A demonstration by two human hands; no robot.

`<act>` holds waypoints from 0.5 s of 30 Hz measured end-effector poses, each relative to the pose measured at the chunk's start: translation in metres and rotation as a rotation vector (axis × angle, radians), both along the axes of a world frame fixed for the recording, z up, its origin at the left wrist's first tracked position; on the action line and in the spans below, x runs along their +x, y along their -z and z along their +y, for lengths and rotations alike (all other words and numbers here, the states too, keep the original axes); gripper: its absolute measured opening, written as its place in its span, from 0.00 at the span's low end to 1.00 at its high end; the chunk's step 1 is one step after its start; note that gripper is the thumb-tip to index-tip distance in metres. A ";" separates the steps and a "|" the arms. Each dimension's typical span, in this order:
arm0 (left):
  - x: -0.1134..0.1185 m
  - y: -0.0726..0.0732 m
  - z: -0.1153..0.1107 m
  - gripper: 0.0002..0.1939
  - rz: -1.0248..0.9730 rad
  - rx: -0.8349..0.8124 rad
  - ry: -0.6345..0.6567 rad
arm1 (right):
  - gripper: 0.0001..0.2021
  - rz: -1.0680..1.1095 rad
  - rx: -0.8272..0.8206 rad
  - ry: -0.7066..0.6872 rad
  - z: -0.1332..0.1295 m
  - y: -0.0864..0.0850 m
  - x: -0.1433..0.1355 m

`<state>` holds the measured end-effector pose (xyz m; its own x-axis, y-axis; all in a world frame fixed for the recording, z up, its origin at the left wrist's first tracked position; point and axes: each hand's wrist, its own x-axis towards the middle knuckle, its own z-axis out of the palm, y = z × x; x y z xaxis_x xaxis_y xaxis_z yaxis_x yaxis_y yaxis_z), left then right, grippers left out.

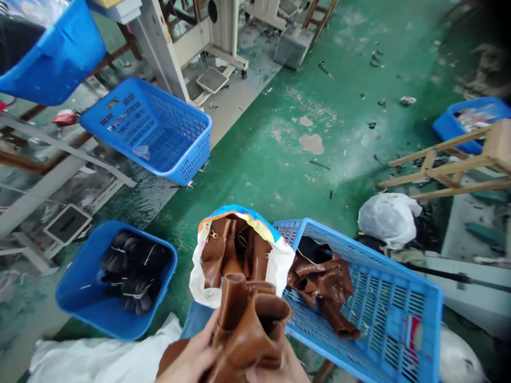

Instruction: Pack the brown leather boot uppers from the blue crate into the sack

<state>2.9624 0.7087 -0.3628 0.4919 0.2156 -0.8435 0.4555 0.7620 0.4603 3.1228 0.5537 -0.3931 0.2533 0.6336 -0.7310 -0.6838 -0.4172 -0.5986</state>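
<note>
Brown leather boot uppers (pixel 255 330) are bunched between my two hands at the bottom of the view. My left hand (pixel 194 354) is closed on their left side, fingers pressed against the leather. From the right, my right hand (pixel 281 367) grips the same bunch, its fingers partly hidden behind the leather. Just beyond them stands a white sack (pixel 202 274) with a blue and yellow rim, holding more brown uppers (pixel 231 244) with small metal zip pulls. A blue slatted basket (pixel 393 314) on the right has further brown pieces (pixel 325 282) heaped at its near-left end.
A blue tub (pixel 72 287) with bundled black pieces (pixel 133 268) sits at left, beside white cloth (pixel 107 351). Beyond it are a blue crate (pixel 147 125) and machine stands (pixel 171 53). A wooden stool (pixel 451 165) and a white plastic bag (pixel 387 218) lie right. Scraps litter the green floor (pixel 275 175).
</note>
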 end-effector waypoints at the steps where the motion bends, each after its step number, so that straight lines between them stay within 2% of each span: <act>1: 0.003 0.000 0.016 0.35 0.003 -0.047 0.031 | 0.34 0.013 -0.009 0.022 0.011 0.000 0.003; 4: 0.028 0.008 0.051 0.39 -0.151 -0.093 0.221 | 0.39 -0.003 -0.100 0.045 0.045 0.005 0.027; 5: 0.039 0.012 0.058 0.44 -0.207 -0.084 0.245 | 0.38 -0.026 -0.138 0.035 0.056 0.008 0.038; 7: 0.061 0.024 0.063 0.49 -0.207 -0.098 0.203 | 0.35 -0.067 -0.186 -0.003 0.074 0.016 0.062; 9: 0.074 0.035 0.059 0.44 -0.098 -0.201 0.165 | 0.31 -0.049 -0.201 -0.057 0.085 0.024 0.083; 12: 0.075 0.042 0.044 0.38 -0.005 -0.395 0.186 | 0.28 0.029 -0.205 -0.175 0.093 0.038 0.101; 13: 0.073 0.043 0.038 0.37 0.028 -0.417 0.141 | 0.28 0.048 -0.204 -0.210 0.094 0.043 0.103; 15: 0.070 0.043 0.025 0.35 0.093 -0.347 0.013 | 0.26 0.050 -0.201 -0.254 0.095 0.050 0.105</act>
<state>3.0322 0.7336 -0.4059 0.4100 -0.0977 -0.9069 0.4940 0.8596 0.1308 3.2273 0.6485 -0.4429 0.0660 0.5136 -0.8555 -0.5690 -0.6849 -0.4551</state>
